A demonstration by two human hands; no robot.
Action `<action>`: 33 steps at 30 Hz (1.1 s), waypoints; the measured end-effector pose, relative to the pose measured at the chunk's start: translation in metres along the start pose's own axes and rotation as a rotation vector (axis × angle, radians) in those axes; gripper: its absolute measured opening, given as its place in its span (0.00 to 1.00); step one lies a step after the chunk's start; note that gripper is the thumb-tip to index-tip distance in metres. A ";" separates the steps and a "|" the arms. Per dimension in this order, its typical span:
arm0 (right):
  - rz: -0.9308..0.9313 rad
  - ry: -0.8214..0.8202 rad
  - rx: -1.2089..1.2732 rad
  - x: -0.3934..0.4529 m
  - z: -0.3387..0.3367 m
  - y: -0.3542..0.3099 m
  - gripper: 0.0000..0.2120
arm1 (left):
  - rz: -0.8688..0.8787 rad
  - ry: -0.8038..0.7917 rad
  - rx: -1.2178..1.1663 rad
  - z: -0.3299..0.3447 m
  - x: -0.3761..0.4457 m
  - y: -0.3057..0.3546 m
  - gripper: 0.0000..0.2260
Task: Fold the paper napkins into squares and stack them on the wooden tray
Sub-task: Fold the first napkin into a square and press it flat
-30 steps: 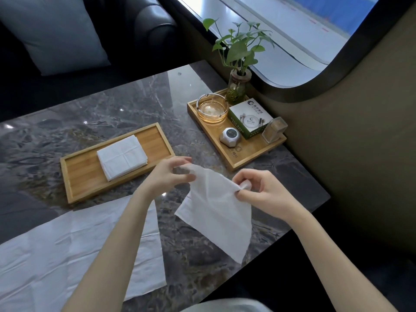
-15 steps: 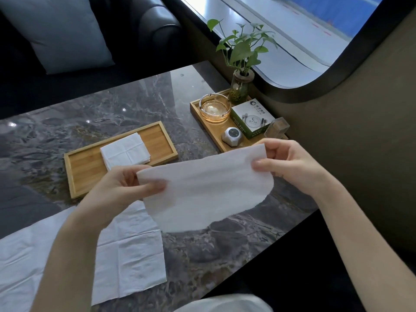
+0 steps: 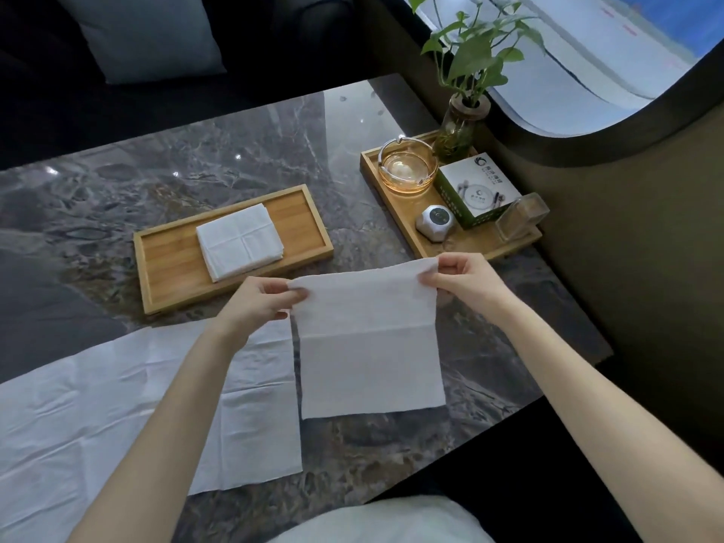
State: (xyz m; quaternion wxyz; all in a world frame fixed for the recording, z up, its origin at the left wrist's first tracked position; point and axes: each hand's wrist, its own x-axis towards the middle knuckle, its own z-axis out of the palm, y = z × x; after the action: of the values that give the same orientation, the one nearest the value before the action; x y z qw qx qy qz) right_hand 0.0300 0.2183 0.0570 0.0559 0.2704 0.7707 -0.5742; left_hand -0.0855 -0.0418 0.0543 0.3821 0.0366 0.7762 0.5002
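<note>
**Napkin held by its top corners, mid-fold**

While the napkin (image 3: 368, 346) is hanging centre frame over the marble table (image 3: 235, 158), it is looking light, limp and easy to tear, so corners are the right place to hold. Left hand (image 3: 260, 303) and right hand (image 3: 458, 278) are each pinching a top corner, fingers nearly closed. Folded stack (image 3: 239, 241) is sitting on the wooden tray (image 3: 164, 264), centre left.
</note>
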 end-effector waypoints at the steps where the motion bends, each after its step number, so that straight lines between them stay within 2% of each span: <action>1: -0.003 0.018 0.005 0.001 0.002 0.005 0.07 | -0.003 0.005 0.006 0.003 0.001 -0.002 0.04; 5: -0.024 0.036 0.030 -0.002 0.006 0.013 0.02 | 0.021 0.050 -0.022 0.010 0.000 -0.009 0.02; 10: -0.055 0.084 0.103 -0.023 0.010 0.014 0.05 | 0.152 0.015 0.025 0.007 -0.014 -0.021 0.05; 14: -0.093 0.113 0.089 -0.043 0.015 0.025 0.04 | 0.249 -0.043 0.162 0.003 -0.029 -0.030 0.06; 17: -0.106 0.137 0.070 -0.053 0.022 0.041 0.09 | 0.306 -0.030 0.317 0.004 -0.037 -0.043 0.07; 21: -0.145 0.154 -0.094 -0.064 0.031 0.063 0.16 | 0.381 0.011 0.489 0.013 -0.045 -0.063 0.09; 26: -0.136 0.114 -0.201 -0.074 0.037 0.077 0.16 | 0.503 -0.001 0.747 0.024 -0.048 -0.092 0.10; 28: -0.183 0.105 -0.281 -0.075 0.038 0.083 0.15 | 0.560 0.002 0.852 0.026 -0.050 -0.098 0.16; 30: -0.250 0.133 -0.390 -0.075 0.037 0.089 0.17 | 0.602 0.044 0.877 0.028 -0.052 -0.097 0.20; 33: -0.335 0.258 -0.514 -0.077 0.038 0.089 0.18 | 0.643 0.178 0.767 0.034 -0.058 -0.087 0.16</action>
State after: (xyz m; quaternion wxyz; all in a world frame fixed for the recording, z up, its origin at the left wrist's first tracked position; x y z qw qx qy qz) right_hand 0.1289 0.1733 -0.0013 -0.0713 0.1873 0.9249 -0.3232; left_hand 0.0045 -0.0851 0.0099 0.1003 0.3687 0.8830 0.2727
